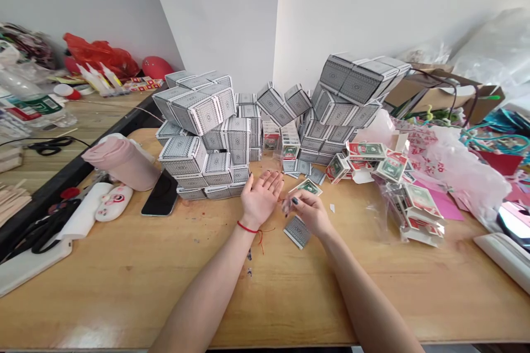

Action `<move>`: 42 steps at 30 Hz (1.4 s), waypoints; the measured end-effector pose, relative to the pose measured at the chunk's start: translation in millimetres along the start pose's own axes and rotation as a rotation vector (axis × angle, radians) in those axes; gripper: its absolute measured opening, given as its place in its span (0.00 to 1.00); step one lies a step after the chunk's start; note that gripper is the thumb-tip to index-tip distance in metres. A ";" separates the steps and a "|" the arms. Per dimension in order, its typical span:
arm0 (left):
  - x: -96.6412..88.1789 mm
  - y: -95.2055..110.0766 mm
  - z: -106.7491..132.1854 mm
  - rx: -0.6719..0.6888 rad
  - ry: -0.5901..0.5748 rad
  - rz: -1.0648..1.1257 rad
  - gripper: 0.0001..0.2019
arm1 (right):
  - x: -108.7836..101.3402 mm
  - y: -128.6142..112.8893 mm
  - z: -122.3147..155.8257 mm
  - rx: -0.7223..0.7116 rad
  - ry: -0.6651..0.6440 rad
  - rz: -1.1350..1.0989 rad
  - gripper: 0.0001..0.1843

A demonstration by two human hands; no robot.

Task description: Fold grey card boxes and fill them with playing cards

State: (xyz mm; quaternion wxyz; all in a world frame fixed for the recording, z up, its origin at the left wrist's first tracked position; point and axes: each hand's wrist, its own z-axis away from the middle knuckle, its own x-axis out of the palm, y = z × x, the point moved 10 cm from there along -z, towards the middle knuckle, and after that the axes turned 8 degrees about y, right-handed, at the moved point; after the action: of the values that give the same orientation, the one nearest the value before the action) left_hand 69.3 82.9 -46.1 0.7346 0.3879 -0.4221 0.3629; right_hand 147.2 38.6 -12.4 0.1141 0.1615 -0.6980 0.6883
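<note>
The wooden table (124, 287) bears both forearms. The left hand (260, 197) lies palm-up, spread and empty. The right hand (309, 212) curls, its hold unclear, with a grey card pack (296, 231) just beneath.

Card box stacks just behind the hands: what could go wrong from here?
1. The left stack of grey boxes is loosely piled, top boxes tilted; the open left hand is close in front, so a forward nudge might topple it.
2. The right stack also leans and might slide onto the red-and-green packs.
3. The grey pack beside the right hand might get swept aside.
</note>
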 end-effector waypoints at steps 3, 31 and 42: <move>7.0 -5.4 2.2 -0.043 -0.053 -0.008 0.20 | 44.1 27.9 13.9 0.214 -0.205 -0.087 0.13; 24.9 -1.6 11.4 0.492 -0.198 -0.887 0.13 | -176.7 -247.9 -43.7 -0.401 1.030 1.588 0.24; 32.4 -15.0 26.4 0.672 -0.215 -1.209 0.33 | -72.9 -44.1 -25.3 -0.259 0.185 0.951 0.19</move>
State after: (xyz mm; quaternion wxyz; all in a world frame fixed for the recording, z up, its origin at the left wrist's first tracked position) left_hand 85.7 60.0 -11.8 0.6022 0.7945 -0.0677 -0.0392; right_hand 229.7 68.8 1.2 -0.1318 -0.2517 -0.7611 0.5830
